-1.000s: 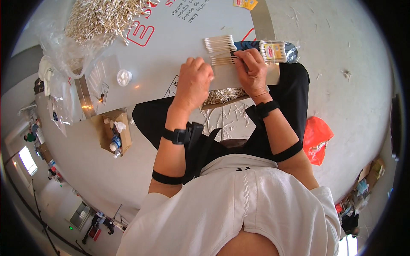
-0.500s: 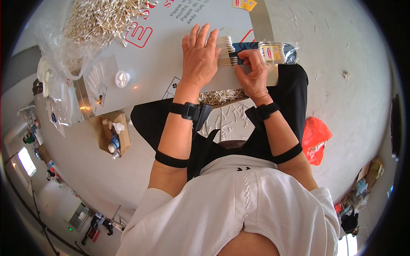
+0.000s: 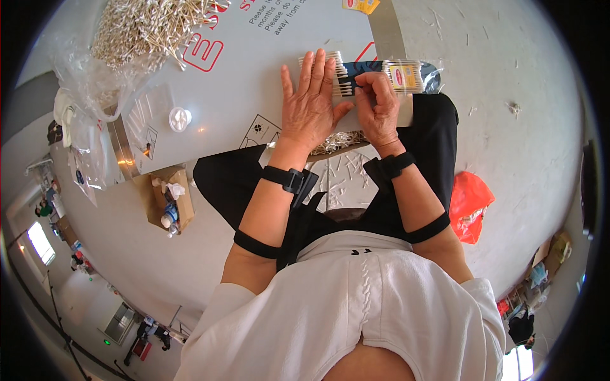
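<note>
My left hand (image 3: 309, 101) lies flat, fingers spread, on a row of cotton swabs (image 3: 338, 75) on the grey table (image 3: 254, 82). My right hand (image 3: 376, 108) pinches the right end of that swab row, next to a clear packet of swabs with a yellow label (image 3: 406, 75). Both wrists wear black bands. A heap of loose swabs (image 3: 343, 141) sits at the table's near edge, under my hands.
A big pile of loose cotton swabs (image 3: 146, 28) fills the table's far left, with clear plastic bags (image 3: 89, 76) and a small white cap (image 3: 180, 119) nearby. An open cardboard box (image 3: 168, 197) stands on the floor at left. An orange bag (image 3: 469, 204) lies at right.
My left hand has gone from curled over the swabs to flat and spread on top of them, moving a little away from me. My right hand has stayed at the swab row's end.
</note>
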Demonstrator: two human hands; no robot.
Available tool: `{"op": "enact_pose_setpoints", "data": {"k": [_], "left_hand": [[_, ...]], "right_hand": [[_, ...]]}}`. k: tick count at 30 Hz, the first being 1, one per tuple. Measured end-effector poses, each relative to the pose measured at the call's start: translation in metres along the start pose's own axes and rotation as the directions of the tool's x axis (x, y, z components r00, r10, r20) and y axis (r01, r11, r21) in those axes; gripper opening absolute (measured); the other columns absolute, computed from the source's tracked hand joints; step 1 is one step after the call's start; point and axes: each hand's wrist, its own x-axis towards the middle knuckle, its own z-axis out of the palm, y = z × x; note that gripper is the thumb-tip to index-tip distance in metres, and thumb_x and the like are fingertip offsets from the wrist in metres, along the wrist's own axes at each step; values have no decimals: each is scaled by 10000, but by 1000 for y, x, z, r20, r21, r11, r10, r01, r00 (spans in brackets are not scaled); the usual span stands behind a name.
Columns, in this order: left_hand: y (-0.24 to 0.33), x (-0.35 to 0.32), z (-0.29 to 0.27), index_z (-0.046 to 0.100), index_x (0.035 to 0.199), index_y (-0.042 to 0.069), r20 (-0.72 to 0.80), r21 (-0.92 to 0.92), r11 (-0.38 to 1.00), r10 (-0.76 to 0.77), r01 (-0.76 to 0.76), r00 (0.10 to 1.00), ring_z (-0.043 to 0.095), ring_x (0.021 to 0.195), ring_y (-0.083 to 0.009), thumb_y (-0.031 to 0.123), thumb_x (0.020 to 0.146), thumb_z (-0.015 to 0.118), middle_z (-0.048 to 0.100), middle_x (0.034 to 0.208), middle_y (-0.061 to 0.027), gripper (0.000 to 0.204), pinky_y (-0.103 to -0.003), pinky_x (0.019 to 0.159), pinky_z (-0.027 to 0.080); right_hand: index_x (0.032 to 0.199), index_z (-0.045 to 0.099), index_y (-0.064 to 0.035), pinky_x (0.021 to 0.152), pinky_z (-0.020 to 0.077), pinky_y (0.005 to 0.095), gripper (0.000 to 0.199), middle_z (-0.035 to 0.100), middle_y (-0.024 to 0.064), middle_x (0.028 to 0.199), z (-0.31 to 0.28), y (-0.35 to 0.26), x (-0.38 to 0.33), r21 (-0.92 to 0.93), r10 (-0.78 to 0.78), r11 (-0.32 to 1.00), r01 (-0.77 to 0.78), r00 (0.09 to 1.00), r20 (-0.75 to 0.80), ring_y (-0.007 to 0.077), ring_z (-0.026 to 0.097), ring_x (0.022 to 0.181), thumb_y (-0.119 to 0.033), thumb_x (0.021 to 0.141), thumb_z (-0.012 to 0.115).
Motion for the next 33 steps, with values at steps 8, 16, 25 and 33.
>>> {"op": "enact_pose_setpoints", "data": {"k": [8,16,25,33], "left_hand": [[-15,14,-1,306,1502,51,-34,-31,999,-15,13,999,230,1468,-290,465,935,549,294,1567,-111,742,-597,1171,117],[-6,0,-2,302,1506,54,18,-65,998,16,-15,1000,245,1465,-287,407,941,560,302,1564,-112,714,-575,1184,108],[-13,0,1,212,1523,-12,-281,-776,631,-350,2,894,211,1475,-321,350,1009,492,218,1584,-198,688,-451,1201,166],[-10,19,18,231,1510,-33,-202,-974,191,-516,-118,832,239,1466,-278,396,1041,420,247,1573,-178,663,-427,1199,192]], "right_hand": [[977,591,-23,709,510,298,275,588,79,916,-3,-9,2,-40,9,999,-8,999,43,196,579,765,57,722,658],[985,590,-17,711,507,293,263,584,78,917,-1,-2,1,-16,-7,1000,7,1000,19,196,575,760,98,750,606],[1159,606,-5,946,452,277,211,616,84,1164,16,-4,14,380,153,920,-96,980,-124,156,566,1070,-103,992,522],[1346,521,25,1144,356,352,415,503,134,1409,42,-1,24,535,175,833,-139,984,-16,223,468,1323,-261,1054,448]]}}
